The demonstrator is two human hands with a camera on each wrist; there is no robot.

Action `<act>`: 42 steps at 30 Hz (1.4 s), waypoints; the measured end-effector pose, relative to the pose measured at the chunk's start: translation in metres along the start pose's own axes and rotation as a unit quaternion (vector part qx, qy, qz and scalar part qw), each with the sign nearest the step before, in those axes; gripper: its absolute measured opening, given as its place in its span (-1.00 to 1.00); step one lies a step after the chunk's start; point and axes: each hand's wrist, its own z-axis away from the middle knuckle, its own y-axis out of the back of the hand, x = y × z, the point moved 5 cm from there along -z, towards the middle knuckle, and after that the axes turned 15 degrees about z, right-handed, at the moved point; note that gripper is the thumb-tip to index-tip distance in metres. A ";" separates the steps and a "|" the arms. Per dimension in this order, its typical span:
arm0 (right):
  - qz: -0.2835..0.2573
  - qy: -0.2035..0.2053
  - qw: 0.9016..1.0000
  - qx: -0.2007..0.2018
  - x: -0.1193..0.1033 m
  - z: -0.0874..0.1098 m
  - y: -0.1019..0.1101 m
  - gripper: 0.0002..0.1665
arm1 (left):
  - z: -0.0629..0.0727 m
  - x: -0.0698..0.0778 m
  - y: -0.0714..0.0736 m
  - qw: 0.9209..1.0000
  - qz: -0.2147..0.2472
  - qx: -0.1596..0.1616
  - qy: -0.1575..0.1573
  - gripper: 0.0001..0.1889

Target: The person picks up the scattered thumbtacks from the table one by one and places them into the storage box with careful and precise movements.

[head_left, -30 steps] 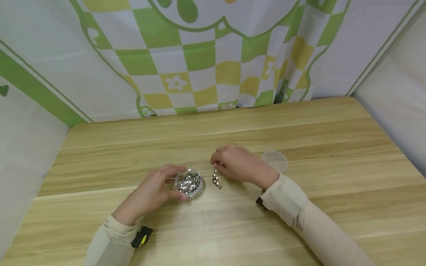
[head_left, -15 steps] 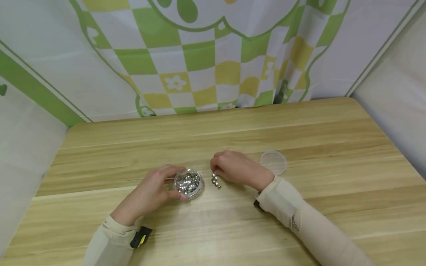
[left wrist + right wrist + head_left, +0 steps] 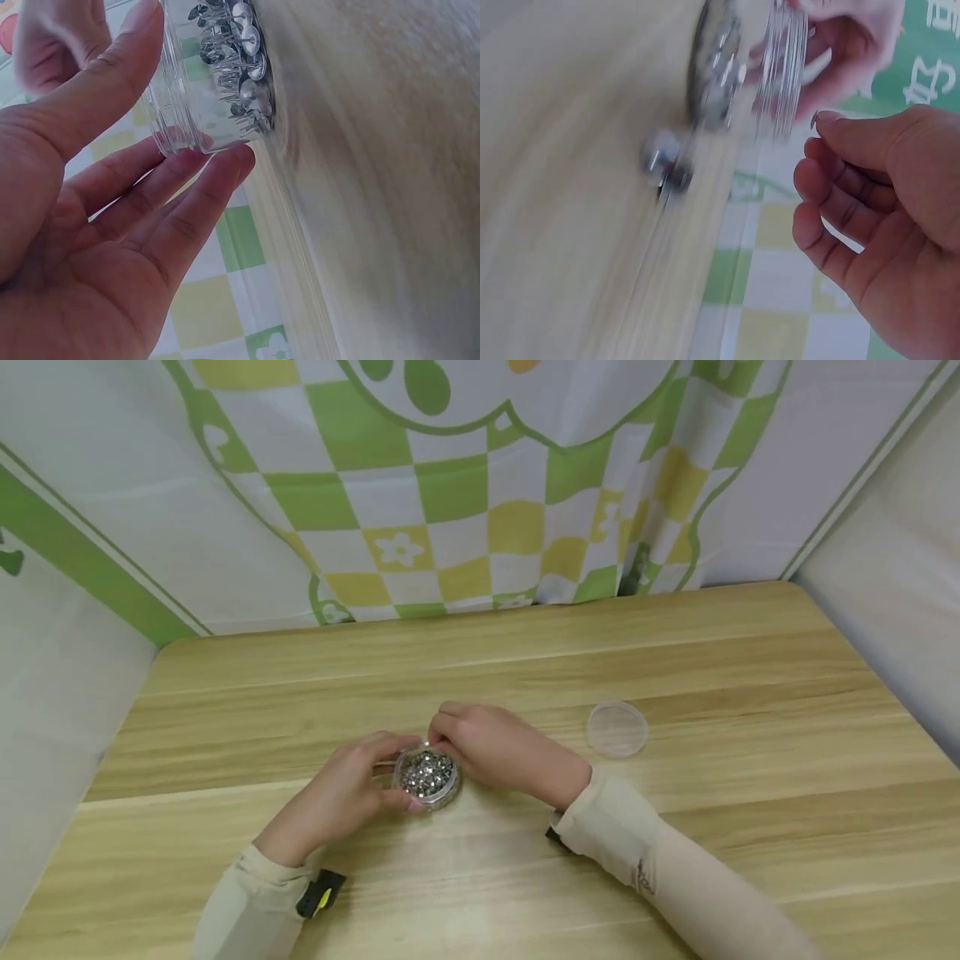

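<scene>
My left hand [image 3: 341,793] holds a round clear plastic jar [image 3: 176,82] at its sides, between thumb and fingers. Silvery thumbtacks [image 3: 426,772] lie in the jar, and their flat heads and pins show through its wall in the left wrist view. At the jar's far right rim is my right hand [image 3: 502,747], its thumb and index finger together. A small metal thumbtack [image 3: 815,119] sticks out at that thumb's tip in the right wrist view. A few loose thumbtacks [image 3: 667,161], blurred, lie on the table beside the jar; the right hand hides them in the head view.
A clear round lid [image 3: 617,729] lies flat to the right, beyond the right forearm. Everything rests on a wood-grain table [image 3: 300,693]. Behind its far edge hangs a green, yellow and white checked curtain [image 3: 450,485].
My right hand picked up a thumbtack from the small pile and moved left to the jar's rim. The left hand and jar have stayed in place.
</scene>
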 end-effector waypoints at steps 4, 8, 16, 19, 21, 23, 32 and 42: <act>0.019 0.025 0.999 -0.009 -0.018 -0.010 -0.004 -0.84 | -0.002 -0.001 -0.002 1.000 0.015 -0.007 -0.004 -0.44; 0.027 0.033 0.999 -0.022 -0.027 -0.012 -0.009 -0.82 | -0.003 -0.002 -0.003 1.000 0.025 -0.009 0.001 -0.55; 0.021 0.032 0.999 -0.017 -0.028 -0.011 -0.010 -0.85 | -0.002 -0.002 -0.004 1.000 0.025 -0.011 0.012 -0.52; 0.018 0.033 0.999 -0.019 -0.024 -0.009 -0.009 -0.86 | -0.001 -0.002 -0.003 1.000 0.022 -0.015 0.014 -0.45; 0.019 0.028 0.999 -0.019 -0.019 -0.007 -0.007 -0.86 | -0.001 -0.002 -0.002 1.000 0.017 -0.016 0.012 -0.38; 0.020 0.020 0.999 -0.017 -0.013 -0.004 -0.005 -0.85 | -0.002 -0.001 -0.001 1.000 0.010 -0.013 0.009 -0.32; 0.013 -0.009 1.000 0.006 0.020 0.026 0.006 -0.84 | -0.003 -0.003 -0.001 1.000 0.002 -0.001 0.010 -0.24; 0.019 -0.005 0.998 -0.054 0.025 0.044 -0.003 -0.85 | -0.001 -0.001 -0.001 1.000 -0.001 0.002 0.001 -0.23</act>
